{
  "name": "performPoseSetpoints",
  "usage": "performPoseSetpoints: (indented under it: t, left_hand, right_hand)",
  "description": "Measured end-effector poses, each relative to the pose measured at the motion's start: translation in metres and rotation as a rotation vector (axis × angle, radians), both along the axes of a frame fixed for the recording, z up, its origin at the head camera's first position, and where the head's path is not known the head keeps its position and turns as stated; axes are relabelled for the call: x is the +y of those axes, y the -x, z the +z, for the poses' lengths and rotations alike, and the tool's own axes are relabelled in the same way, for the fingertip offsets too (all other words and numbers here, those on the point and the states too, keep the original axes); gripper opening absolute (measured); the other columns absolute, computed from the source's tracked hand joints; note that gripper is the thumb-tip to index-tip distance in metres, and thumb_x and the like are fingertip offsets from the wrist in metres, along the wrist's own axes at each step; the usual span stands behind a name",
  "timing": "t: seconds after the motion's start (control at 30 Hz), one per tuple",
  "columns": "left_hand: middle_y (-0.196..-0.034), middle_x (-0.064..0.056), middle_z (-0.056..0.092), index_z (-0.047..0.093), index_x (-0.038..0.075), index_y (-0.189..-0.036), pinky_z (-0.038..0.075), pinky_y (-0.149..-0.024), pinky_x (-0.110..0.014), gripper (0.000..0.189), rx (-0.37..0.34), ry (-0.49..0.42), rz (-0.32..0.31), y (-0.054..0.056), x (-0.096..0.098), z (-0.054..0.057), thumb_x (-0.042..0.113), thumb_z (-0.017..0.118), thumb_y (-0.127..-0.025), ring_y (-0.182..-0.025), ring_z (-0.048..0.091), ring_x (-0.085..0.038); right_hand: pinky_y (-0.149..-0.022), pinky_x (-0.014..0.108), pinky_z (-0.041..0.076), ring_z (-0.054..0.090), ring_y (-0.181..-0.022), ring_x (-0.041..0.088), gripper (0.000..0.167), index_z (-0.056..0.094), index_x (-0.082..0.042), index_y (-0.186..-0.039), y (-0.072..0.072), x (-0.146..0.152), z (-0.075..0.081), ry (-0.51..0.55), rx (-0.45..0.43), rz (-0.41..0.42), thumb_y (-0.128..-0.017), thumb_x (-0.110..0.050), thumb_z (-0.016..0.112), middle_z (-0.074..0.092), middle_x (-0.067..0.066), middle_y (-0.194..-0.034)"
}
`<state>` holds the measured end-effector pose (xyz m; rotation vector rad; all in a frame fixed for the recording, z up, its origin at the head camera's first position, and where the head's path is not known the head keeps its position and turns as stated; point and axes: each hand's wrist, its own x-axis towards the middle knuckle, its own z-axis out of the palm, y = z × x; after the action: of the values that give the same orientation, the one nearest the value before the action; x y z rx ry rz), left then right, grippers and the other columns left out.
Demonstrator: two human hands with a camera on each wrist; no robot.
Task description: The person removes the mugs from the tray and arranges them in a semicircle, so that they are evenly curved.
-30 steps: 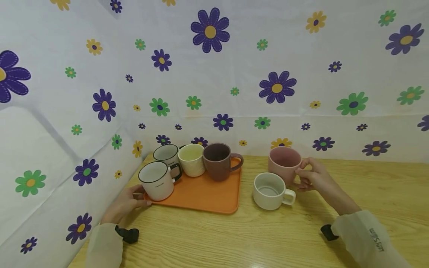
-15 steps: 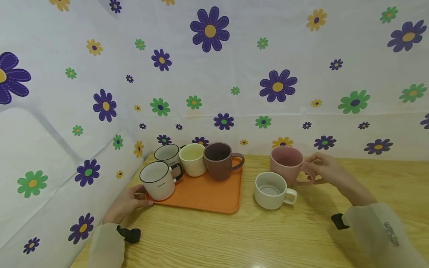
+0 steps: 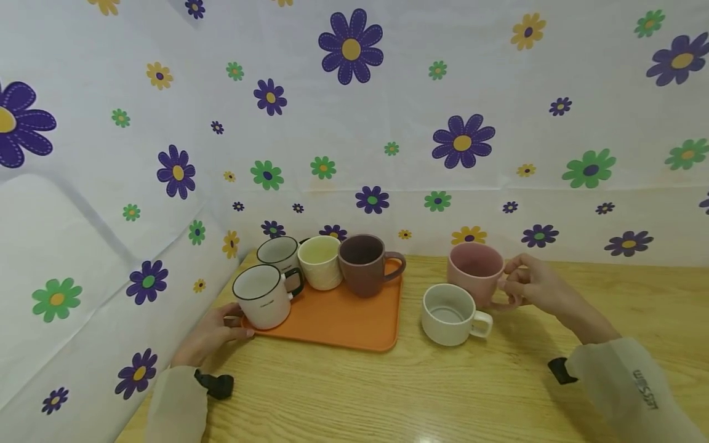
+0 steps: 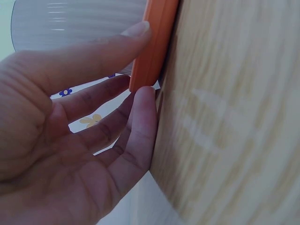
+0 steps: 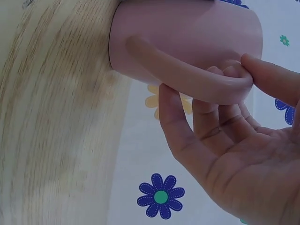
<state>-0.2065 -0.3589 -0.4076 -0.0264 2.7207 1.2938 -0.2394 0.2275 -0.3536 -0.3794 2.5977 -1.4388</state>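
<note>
- My right hand (image 3: pixel 534 286) is at three o'clock of the pink mug (image 3: pixel 471 280), so the mug lies at nine o'clock from my fingers, twelve being straight away from me.
- Those fingers curl through the mug's handle (image 5: pixel 187 77), with my thumb resting on its upper end; they are closed round it, not spread.
- The mug is upright, its long axis vertical, mouth up, and its base appears to rest on the table (image 3: pixel 343 394); the handle sticks out toward four o'clock, on my right hand's side.
- My right hand is by far the nearer; my left hand (image 3: pixel 213 335) is well apart, away toward eight o'clock.
- With the left I grip the near-left corner of the orange tray (image 3: pixel 343 323), thumb against the rim, fingers bent in at the edge.
- The pale low cup (image 3: pixel 445 329) stands just beside the pink mug at seven o'clock; whether they touch I cannot tell.
- From the pink mug the tray lies between eight and nine o'clock, beyond that cup.
- On it stand the plum mug (image 3: pixel 361 271), the cream cup (image 3: pixel 321 267) and two black-rimmed white mugs (image 3: pixel 263 304).
</note>
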Motion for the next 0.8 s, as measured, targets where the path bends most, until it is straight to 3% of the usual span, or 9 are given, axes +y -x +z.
performPoseSetpoints:
  t: [0.13,0.3,0.47,0.63,0.8]
  left_hand:
    - [-0.141,-0.035,0.048,0.04,-0.015,-0.145,0.043,-0.104,-0.056,0.073,0.003,0.001,-0.003,0.001,0.0,0.0,0.008,0.078,-0.087,-0.123,0.054,-0.048]
    - [-0.14,-0.035,0.049,0.041,-0.015,-0.144,0.045,-0.102,-0.054,0.072,0.013,0.007,-0.008,0.0,-0.001,0.0,0.008,0.079,-0.087,-0.122,0.054,-0.048]
    - [-0.139,-0.035,0.049,0.042,-0.016,-0.143,0.047,-0.1,-0.052,0.071,0.015,-0.003,-0.008,-0.001,-0.002,0.0,0.008,0.079,-0.087,-0.121,0.055,-0.047]
    - [-0.137,-0.034,0.051,0.043,-0.016,-0.142,0.051,-0.096,-0.047,0.07,0.024,-0.013,-0.017,-0.002,-0.001,0.0,0.008,0.079,-0.087,-0.119,0.057,-0.044]
    - [-0.138,-0.034,0.051,0.043,-0.016,-0.143,0.053,-0.092,-0.041,0.07,0.029,-0.028,-0.019,-0.003,-0.001,0.0,0.006,0.078,-0.087,-0.118,0.057,-0.043]
  right_hand:
    - [-0.075,0.038,0.059,0.06,-0.08,0.016,0.032,0.043,0.015,-0.121,0.003,0.004,0.009,-0.024,0.022,-0.05,-0.104,-0.01,0.055,0.063,0.019,-0.099]
    - [-0.075,0.03,0.059,0.062,-0.085,0.01,0.04,0.045,0.013,-0.126,0.009,0.001,0.028,-0.021,0.096,-0.126,-0.107,-0.021,0.053,0.059,0.028,-0.114]
    - [-0.081,0.024,0.056,0.063,-0.098,0.015,0.045,0.043,0.011,-0.134,0.013,-0.015,0.046,0.004,0.116,-0.109,-0.107,-0.024,0.053,0.055,0.029,-0.127]
    - [-0.093,0.034,0.053,0.06,-0.112,0.028,0.049,0.044,0.009,-0.139,0.014,-0.038,0.056,0.044,0.133,-0.087,-0.106,-0.025,0.056,0.055,0.027,-0.131]
    - [-0.093,0.028,0.047,0.06,-0.109,0.018,0.048,0.048,0.007,-0.138,0.015,-0.058,0.062,0.1,0.162,-0.06,-0.104,-0.024,0.059,0.058,0.026,-0.13]
